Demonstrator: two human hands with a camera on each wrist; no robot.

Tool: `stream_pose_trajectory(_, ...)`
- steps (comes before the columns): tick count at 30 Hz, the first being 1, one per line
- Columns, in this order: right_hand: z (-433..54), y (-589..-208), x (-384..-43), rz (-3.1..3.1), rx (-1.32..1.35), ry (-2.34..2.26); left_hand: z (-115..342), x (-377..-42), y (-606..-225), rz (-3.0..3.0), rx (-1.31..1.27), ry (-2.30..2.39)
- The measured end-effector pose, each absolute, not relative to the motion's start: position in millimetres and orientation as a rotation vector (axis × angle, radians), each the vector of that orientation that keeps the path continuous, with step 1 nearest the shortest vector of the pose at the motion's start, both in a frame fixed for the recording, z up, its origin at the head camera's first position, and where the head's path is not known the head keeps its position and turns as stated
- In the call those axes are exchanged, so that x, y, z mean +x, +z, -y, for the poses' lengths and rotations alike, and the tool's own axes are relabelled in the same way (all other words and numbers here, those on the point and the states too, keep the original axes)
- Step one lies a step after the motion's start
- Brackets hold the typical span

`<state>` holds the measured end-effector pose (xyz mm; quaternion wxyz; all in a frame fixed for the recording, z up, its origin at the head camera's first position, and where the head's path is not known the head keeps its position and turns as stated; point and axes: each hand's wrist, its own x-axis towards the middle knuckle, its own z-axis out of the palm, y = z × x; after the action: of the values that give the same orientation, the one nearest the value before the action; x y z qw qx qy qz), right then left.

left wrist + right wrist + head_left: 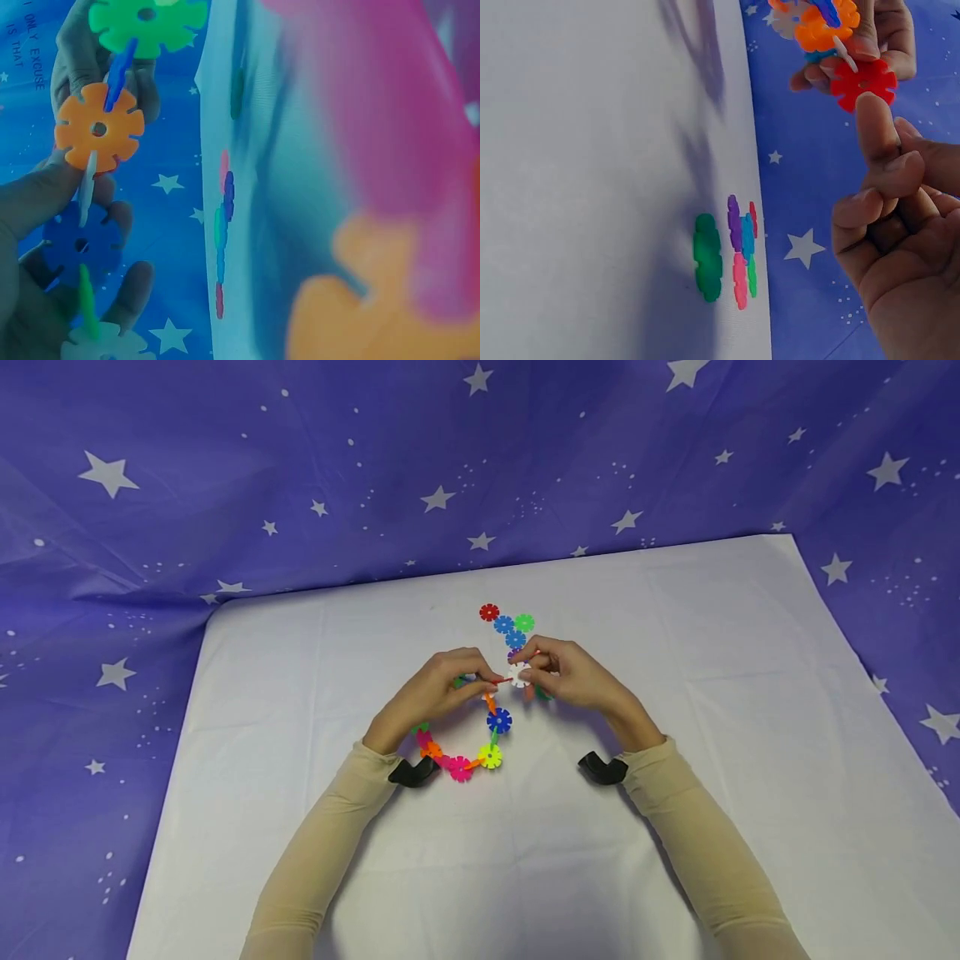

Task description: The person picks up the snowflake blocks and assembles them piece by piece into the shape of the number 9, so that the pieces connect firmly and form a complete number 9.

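Both hands meet over the table, just in front of several loose discs. My left hand (pixel 438 683) pinches a red notched snowflake disc (pixel 501 681), seen edge-on in the head view. A chain of interlocked discs in many colours curves down from that hand in a loop, with a blue disc (pixel 498 720), a yellow disc (pixel 490 756) and a pink disc (pixel 460 768). My right hand (pixel 573 675) holds a white notched disc (pixel 518 674) between thumb and fingers, its edge right at the red disc. An orange disc (pixel 100 127) of the chain shows close up in the left wrist view.
Loose discs lie flat beyond the hands: a red disc (pixel 489 612), blue discs (pixel 504 624), and a light green disc (pixel 524 622). A dark green disc (pixel 708 257) lies closer in. White cloth (pixel 337 860) covers the table; a starry purple curtain (pixel 390 460) stands behind.
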<state>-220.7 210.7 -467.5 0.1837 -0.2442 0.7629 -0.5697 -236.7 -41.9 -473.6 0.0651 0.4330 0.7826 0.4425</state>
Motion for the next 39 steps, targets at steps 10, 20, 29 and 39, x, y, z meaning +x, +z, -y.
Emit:
stream_pose_trajectory(10, -205, -468, -219, -2.187, -0.687, -1.648, 40, -237, -471, -2.442, 1.402, 1.33)
stream_pose_trajectory(20, -231, -466, -221, -2.337, -0.706, -1.33, 45, -237, -463, -2.385, 1.224, 1.253)
stream_pose_trajectory(29, -238, -481, -222, -2.492, -0.587, -0.806, 51, -237, -459, -2.352, 1.064, 1.147)
stream_pose_trajectory(39, -229, -476, -224, -2.551, -0.549, -0.782, 49, -238, -455, -2.363, 1.079, 1.074)
